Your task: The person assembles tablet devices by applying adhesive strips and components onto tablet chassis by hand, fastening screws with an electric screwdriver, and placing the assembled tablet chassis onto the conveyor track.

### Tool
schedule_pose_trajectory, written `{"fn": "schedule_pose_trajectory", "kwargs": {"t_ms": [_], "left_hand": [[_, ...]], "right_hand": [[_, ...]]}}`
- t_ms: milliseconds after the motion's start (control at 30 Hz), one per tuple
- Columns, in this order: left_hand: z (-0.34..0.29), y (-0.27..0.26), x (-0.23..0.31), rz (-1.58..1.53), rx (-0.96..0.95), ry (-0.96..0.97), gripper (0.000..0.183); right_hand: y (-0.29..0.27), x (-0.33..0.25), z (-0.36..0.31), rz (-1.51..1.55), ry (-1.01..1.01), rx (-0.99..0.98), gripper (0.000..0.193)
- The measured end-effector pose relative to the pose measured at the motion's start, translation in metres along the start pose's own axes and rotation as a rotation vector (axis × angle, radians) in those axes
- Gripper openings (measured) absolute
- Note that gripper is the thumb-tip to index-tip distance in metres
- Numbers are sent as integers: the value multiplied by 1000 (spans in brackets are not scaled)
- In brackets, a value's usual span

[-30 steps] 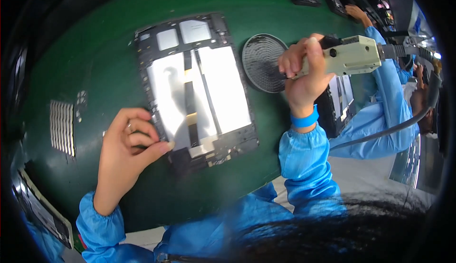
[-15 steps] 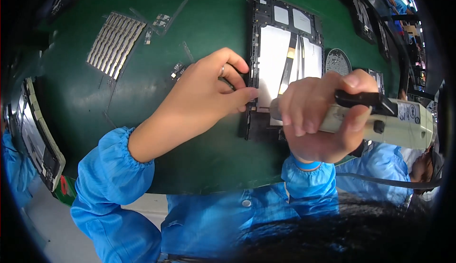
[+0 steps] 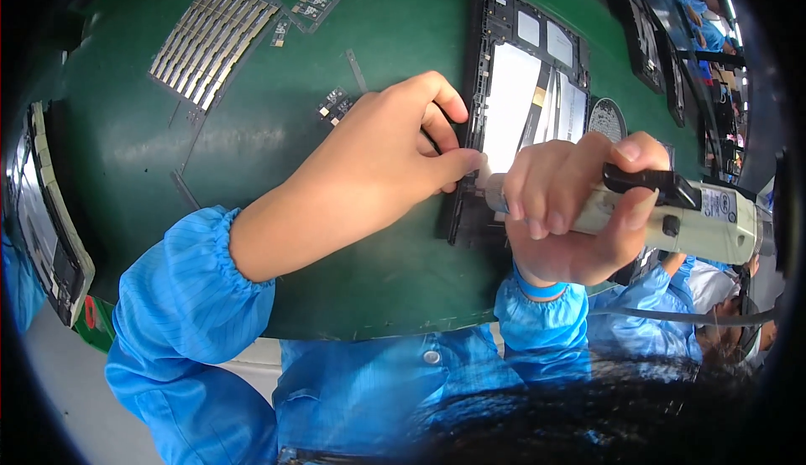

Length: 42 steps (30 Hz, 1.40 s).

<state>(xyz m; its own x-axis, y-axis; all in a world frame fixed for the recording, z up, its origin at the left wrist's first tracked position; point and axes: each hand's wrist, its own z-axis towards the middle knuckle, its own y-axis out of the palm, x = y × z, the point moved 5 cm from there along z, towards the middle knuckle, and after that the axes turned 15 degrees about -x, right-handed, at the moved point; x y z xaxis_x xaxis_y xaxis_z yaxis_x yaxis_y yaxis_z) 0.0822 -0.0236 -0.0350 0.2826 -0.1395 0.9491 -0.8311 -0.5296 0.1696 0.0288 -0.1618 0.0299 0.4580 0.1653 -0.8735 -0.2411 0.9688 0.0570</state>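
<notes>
An opened tablet (image 3: 508,96) with a black frame and silver battery panels lies on the green table. My left hand (image 3: 386,146) is closed at its left edge, thumb on the frame rim and bent fingers along the side. In my right hand (image 3: 579,205) is a pale electric screwdriver (image 3: 705,226) with a black lever, held sideways. Its nose points at the tablet's lower left edge, close to my left thumb. The right hand and tool cover the tablet's lower right part, and I cannot make out the bit's contact with a screw.
A sheet of metallic strips (image 3: 210,45) lies at the far left, with small circuit boards (image 3: 336,106) nearer my left hand. A round dish (image 3: 606,119) of tiny parts stands right of the tablet. Another tablet (image 3: 46,213) sits at the left edge. Co-workers' blue sleeves (image 3: 642,297) show right.
The view has shifted, so the tablet and loose parts appear farther right and slightly higher. Relative to the tablet, the screwdriver's nose has moved left toward its edge and my left thumb.
</notes>
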Motion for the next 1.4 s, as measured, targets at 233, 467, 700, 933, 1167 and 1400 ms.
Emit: {"fn": "schedule_pose_trajectory", "kwargs": {"t_ms": [233,467,700,933,1167,1400], "left_hand": [[-1,-1,-1,9,-7,-11,29],[-8,-5,-2,89,40,169,30],[-5,2,7,176,99,262,34],[-14,2,4,65,86,174,34],[-36,88,44,1225,215,349,48],[25,68,46,1707,332,262,30]], "right_hand": [[2,0,-3,-85,58,35,31],[12,3,3,95,25,44,29],[-16,10,-32,-123,176,255,43],[10,11,-12,116,20,23,44],[-72,-48,-20,121,-99,359,46],[-161,-119,-39,394,-132,357,68]]}}
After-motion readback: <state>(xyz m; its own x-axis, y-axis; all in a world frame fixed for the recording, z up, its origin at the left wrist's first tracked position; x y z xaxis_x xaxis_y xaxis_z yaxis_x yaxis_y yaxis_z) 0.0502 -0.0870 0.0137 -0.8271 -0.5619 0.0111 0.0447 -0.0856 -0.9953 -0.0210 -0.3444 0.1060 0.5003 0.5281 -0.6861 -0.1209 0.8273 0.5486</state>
